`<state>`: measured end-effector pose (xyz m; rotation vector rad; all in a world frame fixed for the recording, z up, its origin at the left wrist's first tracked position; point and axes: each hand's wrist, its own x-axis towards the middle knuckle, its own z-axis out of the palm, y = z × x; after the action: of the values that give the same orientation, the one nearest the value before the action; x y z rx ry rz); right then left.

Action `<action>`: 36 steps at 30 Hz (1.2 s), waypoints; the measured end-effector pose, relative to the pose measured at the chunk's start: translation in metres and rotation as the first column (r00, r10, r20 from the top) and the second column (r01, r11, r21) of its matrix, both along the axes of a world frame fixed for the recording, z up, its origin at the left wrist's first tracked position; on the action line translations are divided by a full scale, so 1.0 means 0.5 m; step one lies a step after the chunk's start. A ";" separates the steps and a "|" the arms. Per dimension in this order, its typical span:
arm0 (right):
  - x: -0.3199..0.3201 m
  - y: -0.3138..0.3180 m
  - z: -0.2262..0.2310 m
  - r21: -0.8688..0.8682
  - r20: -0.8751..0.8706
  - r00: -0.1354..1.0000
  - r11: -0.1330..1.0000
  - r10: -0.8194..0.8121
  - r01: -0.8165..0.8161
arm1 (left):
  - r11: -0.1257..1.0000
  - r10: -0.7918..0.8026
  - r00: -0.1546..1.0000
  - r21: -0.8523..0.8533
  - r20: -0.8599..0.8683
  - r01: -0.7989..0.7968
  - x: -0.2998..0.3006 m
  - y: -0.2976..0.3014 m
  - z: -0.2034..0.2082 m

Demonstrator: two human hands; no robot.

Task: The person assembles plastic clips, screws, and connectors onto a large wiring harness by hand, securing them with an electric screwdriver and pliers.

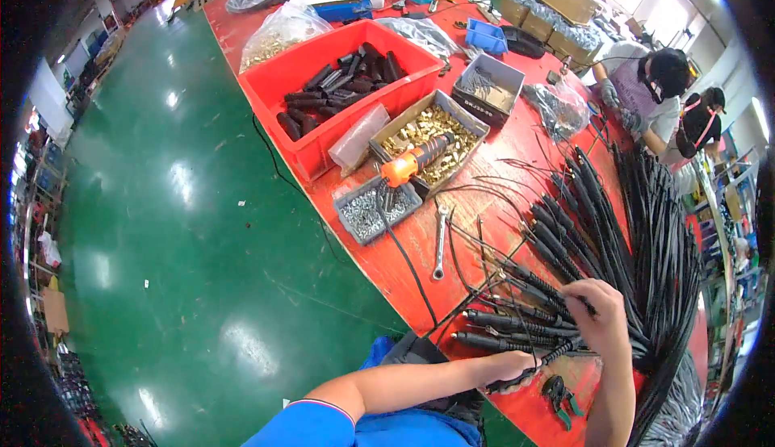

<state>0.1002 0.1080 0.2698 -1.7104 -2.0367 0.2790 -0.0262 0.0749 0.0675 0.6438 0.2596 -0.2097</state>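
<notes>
My left hand point(513, 366) is closed round a black cable handle point(510, 382) low at the table's near edge. A ribbed black sleeve point(560, 352) runs from it toward the cable bundle. Up and to the right, my right hand point(599, 308) is curled, with a dark ribbed piece of cable point(588, 305) showing at its fingers; its far end is hidden. Several black handles with metal tips point(492, 340) lie side by side left of the hands. Their long black cables point(658, 245) fan out to the right. Green-handled pliers point(559, 398) lie just below my hands.
A combination wrench point(441, 241) lies left of the handles. Beyond stand a grey tray of screws point(367, 211), an orange power driver point(410, 165), a box of brass fittings point(464, 132) and a red bin point(299, 152) of black sleeves. A gloved co-worker point(646, 92) works at far right.
</notes>
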 end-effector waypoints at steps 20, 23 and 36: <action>-0.254 0.456 -0.150 0.095 -0.017 0.994 0.989 0.112 -0.110 | 0.990 0.011 1.000 -0.138 -0.022 -0.014 0.033 -0.032 -0.050; -0.285 0.509 -0.176 0.357 0.087 0.968 0.900 0.236 -0.252 | 0.987 0.007 1.000 -0.162 -0.006 -0.008 0.017 -0.022 -0.037; -0.451 0.479 -0.243 -0.386 0.285 0.923 0.913 0.256 -0.134 | 0.988 -0.084 0.953 -0.099 0.291 0.117 -0.075 0.089 0.023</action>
<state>-0.1254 0.3472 0.1483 -1.8629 -2.5446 0.4862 -0.0639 0.1193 0.0793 0.5644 -0.0649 -0.2247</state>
